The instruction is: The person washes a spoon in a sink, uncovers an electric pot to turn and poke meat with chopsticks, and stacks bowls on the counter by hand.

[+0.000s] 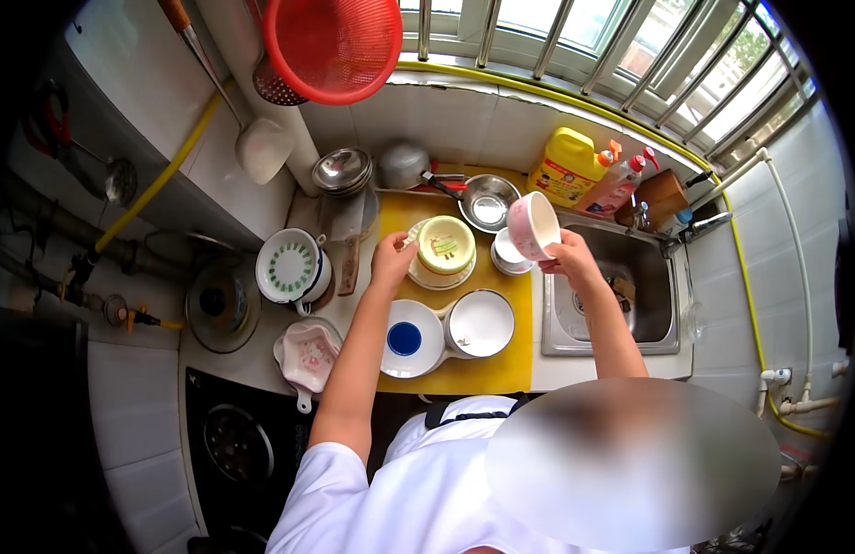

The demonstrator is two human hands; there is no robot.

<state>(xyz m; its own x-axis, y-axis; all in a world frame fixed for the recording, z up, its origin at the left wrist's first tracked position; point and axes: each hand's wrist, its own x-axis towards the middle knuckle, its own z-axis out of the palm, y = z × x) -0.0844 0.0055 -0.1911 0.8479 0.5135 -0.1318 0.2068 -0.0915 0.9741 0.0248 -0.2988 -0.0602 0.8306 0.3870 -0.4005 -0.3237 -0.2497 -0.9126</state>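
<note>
My left hand [391, 260] is closed at the left edge of a yellow-green bowl [446, 245], gripping what looks like a small handle. Right under that bowl is a pale plate [443, 281]. My right hand [572, 259] grips a pink-and-white bowl [533, 227], tilted and held up at the sink's left edge. Below it stand small white bowls [512, 256], partly hidden by the pink one. Nearer to me, a white dish with a blue centre [404, 339] and a deep white bowl [481, 323] sit side by side.
A yellow mat [511, 369] lies under the dishes, with the steel sink [675, 332] to its right. Left are a cleaver [349, 263], a green-patterned enamel dish [289, 266] and pink dishes [309, 353]. Bottles [564, 166] and a steel pan [488, 203] line the back. A red colander [332, 46] hangs above.
</note>
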